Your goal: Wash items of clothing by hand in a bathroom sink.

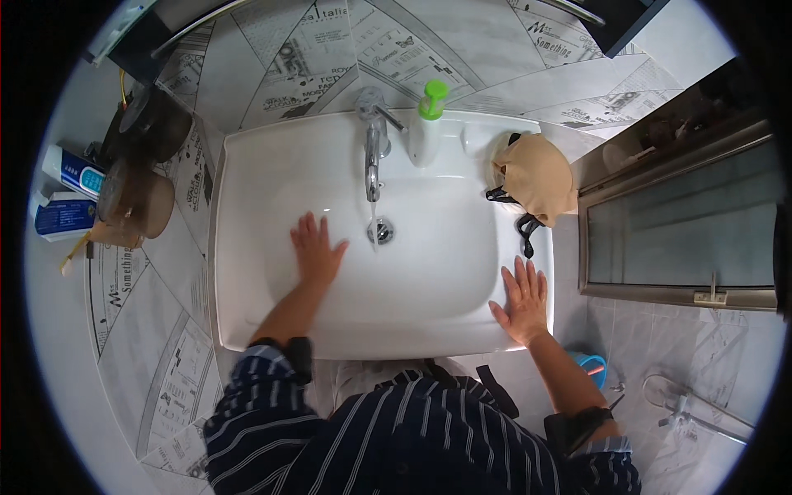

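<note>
Head view: with left hand [316,256] spread and empty in the sink [396,328] at centre, contact unclear, left of the drain [382,232] and running tap [373,161], best to work slowly and flat. Better to brace lightly through right hand [524,309], spread and empty on the right edge, clear of the black strap [527,237].

left hand [318,256] in sink [260,206], right hand [524,307] on rim [545,249], bottle [425,142] right of faucet [373,165]

A head-worn fisheye looks steeply down on the washbasin [429,285] from close above.
</note>
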Demonstrator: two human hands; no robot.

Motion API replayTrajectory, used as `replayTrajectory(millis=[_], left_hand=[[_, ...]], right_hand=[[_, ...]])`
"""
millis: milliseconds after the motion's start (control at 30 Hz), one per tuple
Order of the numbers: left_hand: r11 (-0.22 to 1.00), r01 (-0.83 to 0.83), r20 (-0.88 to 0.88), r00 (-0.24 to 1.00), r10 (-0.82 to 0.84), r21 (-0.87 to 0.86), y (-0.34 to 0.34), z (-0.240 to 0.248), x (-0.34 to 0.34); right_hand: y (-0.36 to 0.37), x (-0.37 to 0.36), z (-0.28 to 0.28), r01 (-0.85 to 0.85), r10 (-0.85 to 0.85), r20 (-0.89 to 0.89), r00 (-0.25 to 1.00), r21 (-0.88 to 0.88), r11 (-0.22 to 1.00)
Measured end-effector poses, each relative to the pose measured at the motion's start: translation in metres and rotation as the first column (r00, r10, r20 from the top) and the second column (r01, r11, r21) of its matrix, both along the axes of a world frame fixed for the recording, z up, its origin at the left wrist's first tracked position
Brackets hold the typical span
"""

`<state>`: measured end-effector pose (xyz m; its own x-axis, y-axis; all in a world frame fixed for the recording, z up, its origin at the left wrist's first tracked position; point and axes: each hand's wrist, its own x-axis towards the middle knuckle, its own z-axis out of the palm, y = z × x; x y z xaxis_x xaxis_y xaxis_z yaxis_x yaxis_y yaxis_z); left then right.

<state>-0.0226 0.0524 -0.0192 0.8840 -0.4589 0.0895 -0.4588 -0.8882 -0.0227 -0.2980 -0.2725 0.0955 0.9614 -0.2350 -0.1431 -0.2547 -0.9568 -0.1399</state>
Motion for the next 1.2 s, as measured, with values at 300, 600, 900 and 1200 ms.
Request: replayTrajectory(millis=[300,600,900,1200], left_hand=[[0.885,-0.209,-0.181,0.973,0.145,-0.416,-0.207,-0.035,-0.066],[0.624,0.679,-0.577,0.350,-0.738,-0.387,-0.083,0.004,-0.080],[0.991,0.067,0.032,0.997,-0.064,-0.113,0.006,-0.002,0.012],[0.725,-0.484,-0.599,0.791,0.124,-0.489,-0.150,-0.047,0.038]], right_hand=[[0.006,0.010,0.003,0.018,-0.018,-0.044,0.999,0.007,1.000],[0.002,0.009,0.000,0.012,-0.012,-0.002,1.000,0.004,1.000],[0.004,0.003,0.003,0.012,-0.012,-0.021,1.000,0.014,1.000],[0.007,0.014,0.002,-0.013,0.013,0.035,0.999,-0.008,1.000]])
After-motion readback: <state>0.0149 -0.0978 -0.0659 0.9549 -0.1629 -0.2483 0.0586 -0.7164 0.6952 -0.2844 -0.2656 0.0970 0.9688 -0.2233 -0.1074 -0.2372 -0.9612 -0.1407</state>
